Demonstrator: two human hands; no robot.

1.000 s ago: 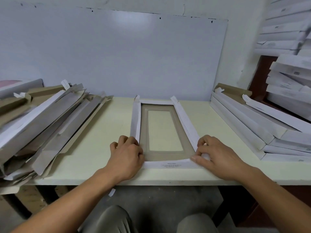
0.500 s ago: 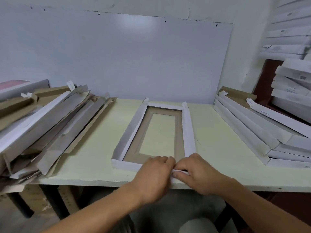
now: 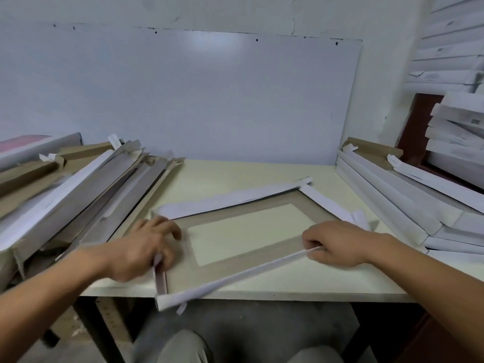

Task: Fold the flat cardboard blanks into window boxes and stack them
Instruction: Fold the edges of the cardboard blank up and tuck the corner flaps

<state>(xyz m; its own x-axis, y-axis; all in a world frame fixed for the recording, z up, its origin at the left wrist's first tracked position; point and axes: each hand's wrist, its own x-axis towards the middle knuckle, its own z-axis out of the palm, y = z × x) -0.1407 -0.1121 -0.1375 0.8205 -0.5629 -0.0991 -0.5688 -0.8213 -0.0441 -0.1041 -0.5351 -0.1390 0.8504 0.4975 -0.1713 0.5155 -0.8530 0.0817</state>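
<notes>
A pale cream table (image 3: 235,176) is seen carrying a half-folded window box (image 3: 262,203) lying askew at its middle, a loose heap of flat cardboard blanks (image 3: 86,195) at its left and stacked folded boxes (image 3: 398,203) at its right.

Both forearms are bare to the edge of the view, with no sleeves, watch, rings or gloves showing. The left hand (image 3: 142,247) is smeared by motion blur; the right hand (image 3: 337,243) is sharp, its knuckles plain. Below, two knees show in grey-green trousers (image 3: 183,347) of plain cloth
</notes>
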